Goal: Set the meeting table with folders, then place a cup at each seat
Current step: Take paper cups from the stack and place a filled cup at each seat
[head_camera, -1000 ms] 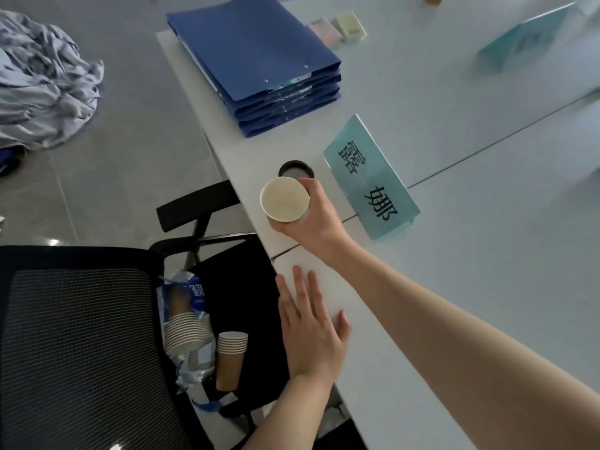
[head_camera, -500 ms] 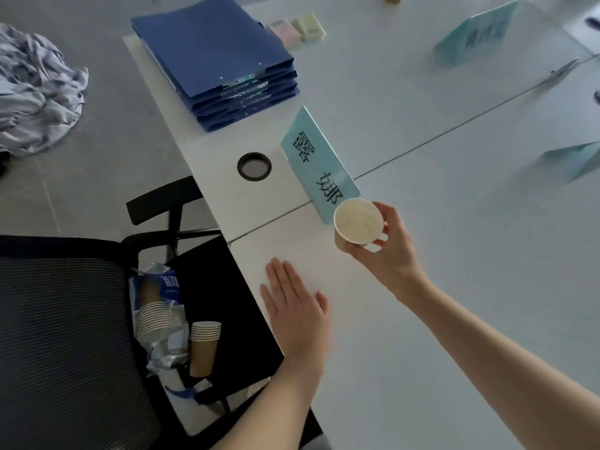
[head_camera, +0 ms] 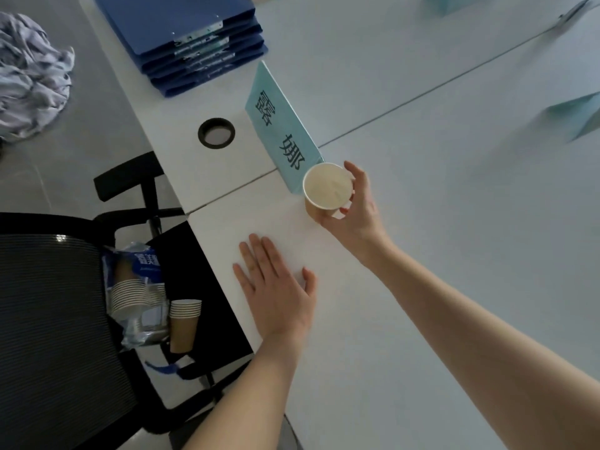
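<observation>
Though tan outside, cup [head_camera: 327,191] cream-lined

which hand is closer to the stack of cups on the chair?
Left. The left hand lies flat at the table edge, just beside the cup stack; the right hand grips a cup farther away.

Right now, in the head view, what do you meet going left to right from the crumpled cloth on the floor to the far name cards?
crumpled cloth → bag of cups → cable hole → left hand → paper cup in the right hand → far name card
</observation>
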Tool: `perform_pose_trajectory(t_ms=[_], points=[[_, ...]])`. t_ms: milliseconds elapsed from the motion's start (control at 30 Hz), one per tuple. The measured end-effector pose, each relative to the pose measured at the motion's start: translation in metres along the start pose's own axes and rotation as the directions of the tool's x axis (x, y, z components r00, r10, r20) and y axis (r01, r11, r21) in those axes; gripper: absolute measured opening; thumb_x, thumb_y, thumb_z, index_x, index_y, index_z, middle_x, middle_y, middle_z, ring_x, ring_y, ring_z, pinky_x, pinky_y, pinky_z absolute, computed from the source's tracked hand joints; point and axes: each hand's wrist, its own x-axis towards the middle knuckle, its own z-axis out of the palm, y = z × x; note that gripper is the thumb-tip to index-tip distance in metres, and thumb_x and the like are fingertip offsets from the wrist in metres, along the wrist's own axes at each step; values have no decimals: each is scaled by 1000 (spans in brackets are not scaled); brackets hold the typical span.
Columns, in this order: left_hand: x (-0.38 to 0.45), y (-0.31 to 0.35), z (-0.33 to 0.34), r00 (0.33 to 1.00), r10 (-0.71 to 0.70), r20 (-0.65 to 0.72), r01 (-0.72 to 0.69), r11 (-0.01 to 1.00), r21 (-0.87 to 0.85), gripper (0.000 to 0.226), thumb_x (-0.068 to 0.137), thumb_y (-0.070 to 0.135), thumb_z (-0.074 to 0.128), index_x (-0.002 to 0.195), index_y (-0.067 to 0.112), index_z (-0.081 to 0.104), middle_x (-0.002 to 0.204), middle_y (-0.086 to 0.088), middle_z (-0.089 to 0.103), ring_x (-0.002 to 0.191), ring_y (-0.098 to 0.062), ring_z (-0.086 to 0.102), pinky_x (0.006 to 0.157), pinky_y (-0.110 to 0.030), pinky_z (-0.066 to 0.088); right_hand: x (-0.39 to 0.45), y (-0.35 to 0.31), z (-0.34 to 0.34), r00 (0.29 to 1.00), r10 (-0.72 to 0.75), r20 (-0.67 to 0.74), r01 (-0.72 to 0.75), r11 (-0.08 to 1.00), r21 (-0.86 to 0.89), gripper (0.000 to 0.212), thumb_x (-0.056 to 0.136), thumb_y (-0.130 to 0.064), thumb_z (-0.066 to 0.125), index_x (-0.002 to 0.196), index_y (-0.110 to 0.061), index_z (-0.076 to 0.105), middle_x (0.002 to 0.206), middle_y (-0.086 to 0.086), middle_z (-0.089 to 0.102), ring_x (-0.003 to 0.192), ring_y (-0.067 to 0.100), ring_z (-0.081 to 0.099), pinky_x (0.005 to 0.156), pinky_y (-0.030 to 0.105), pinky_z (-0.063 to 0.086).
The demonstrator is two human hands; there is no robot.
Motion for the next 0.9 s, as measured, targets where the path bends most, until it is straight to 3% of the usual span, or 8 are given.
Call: perform_pose_trajectory(t_ms=[67, 167, 267, 333, 500, 567, 667, 900], points=[[-1, 0, 0, 1000, 6, -16, -6, 1000, -2, 86, 85, 50, 35, 150, -4, 19, 160, -22, 13, 149, -36, 6, 119, -55, 9, -6, 4, -2, 997, 48, 55, -45, 997, -60, 94, 69, -13, 78, 145, -20, 23, 138, 4, 42, 126, 23, 44, 103, 44, 43], [-2, -1, 0, 999, 27, -29, -28, 999, -32, 89, 84, 52, 36, 151, -4, 17, 160, -22, 12, 149, -36, 5, 119, -54, 6, -41, 20, -14, 992, 124, 22, -118, 977, -180, 78, 80, -4, 65, 146, -10, 25, 142, 7, 39, 131, 21, 40, 110, 33, 34], [-4, -2, -4, 999, 41, -17, -41, 998, -56, 92, 81, 55, 38, 151, -3, 17, 160, -22, 13, 148, -36, 6, 119, -54, 4, -96, 34, -25, 987, 152, -51, -160, 956, -246, 67, 84, -1, 55, 145, -11, 29, 145, 4, 39, 135, 17, 37, 108, 23, 26], [0, -5, -4, 999, 45, -7, -46, 996, -76, 90, 83, 55, 42, 152, 1, 18, 160, -21, 12, 149, -35, 4, 119, -52, 1, -125, 42, -32, 981, 178, -77, -192, 951, -242, 66, 84, -2, 55, 144, -14, 31, 145, 2, 41, 133, 17, 40, 108, 25, 29], [-15, -31, -26, 976, 179, 122, -166, 980, -108, 69, 92, 36, 47, 151, 9, 23, 162, -9, 14, 150, -28, 3, 120, -49, 1, -216, 53, -61, 908, 354, -222, -380, 921, -86, 57, 85, -6, 57, 138, -16, 39, 130, 3, 55, 119, 20, 53, 100, 38, 44], [-40, -40, -42, 965, 217, 149, -200, 973, -120, 58, 92, 26, 51, 145, 6, 36, 156, -10, 30, 146, -28, 19, 118, -50, 10, -255, 53, -76, 861, 435, -262, -456, 890, -22, 53, 87, -8, 57, 137, -15, 39, 126, 4, 57, 115, 20, 56, 97, 36, 46], [-91, -37, -59, 951, 289, 108, -261, 940, -220, 44, 89, 17, 56, 131, 4, 53, 132, -15, 58, 125, -33, 47, 108, -45, 31, -309, 56, -101, 813, 512, -278, -520, 853, 49, 47, 90, -11, 55, 135, -13, 42, 123, 5, 58, 111, 22, 58, 90, 30, 46], [-220, 26, -54, 878, 454, 154, -370, 846, -383, 33, 91, 13, 55, 124, 9, 55, 119, -4, 64, 113, -25, 50, 89, -35, 42, -402, 79, -176, 730, 577, -365, -544, 815, 199, 41, 91, -10, 53, 131, -9, 45, 115, 6, 61, 93, 15, 56, 75, 25, 41]])
